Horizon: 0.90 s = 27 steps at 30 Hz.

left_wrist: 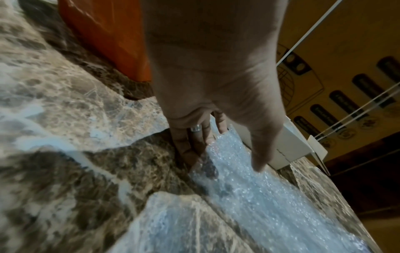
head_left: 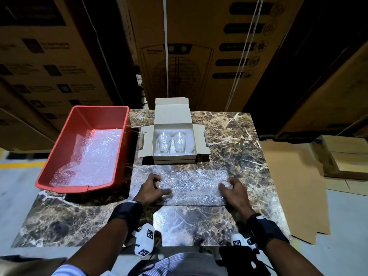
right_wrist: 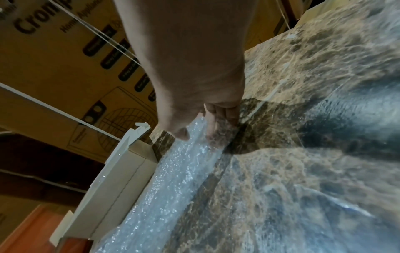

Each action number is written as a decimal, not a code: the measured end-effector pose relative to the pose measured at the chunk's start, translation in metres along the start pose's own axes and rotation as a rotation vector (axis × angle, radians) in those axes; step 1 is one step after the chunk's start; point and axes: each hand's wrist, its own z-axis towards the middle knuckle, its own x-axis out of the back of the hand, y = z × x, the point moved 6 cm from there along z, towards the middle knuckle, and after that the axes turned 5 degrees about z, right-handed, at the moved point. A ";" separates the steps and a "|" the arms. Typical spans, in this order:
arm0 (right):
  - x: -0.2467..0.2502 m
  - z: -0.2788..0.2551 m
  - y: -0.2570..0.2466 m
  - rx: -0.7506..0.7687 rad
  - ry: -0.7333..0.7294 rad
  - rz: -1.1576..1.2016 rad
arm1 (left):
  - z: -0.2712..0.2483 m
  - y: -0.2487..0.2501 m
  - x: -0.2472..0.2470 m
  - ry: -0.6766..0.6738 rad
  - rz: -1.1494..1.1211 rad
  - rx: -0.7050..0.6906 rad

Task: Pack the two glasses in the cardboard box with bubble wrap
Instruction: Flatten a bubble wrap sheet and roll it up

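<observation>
Marbled stone makes up the counter, and the biggest risk on it is the slick top: the flat sheet of bubble wrap lying along the near edge could skate away if either hand lifts unevenly. Should one end rise before the other, the sheet would likely fold on itself or drag against the cardboard box, which stands open just beyond it at the middle of the far edge. A nudged box would rattle the two glasses lying side by side inside on a clear lining, touching or nearly so, with nothing over them yet. The red bin overhangs the left edge, holding more wrap, and could be knocked by an elbow.

The left hand rests on the sheet's left end, thumb laid over the plastic while the fingers reach down at its edge, seemingly working under it. The right hand pinches the right end, its fingers curled round a raised bit of the film. Between them the sheet is flat on the stone.
</observation>
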 end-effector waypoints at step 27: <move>-0.023 -0.014 -0.038 0.224 -0.016 -0.731 | -0.007 0.068 -0.021 0.063 0.751 -0.438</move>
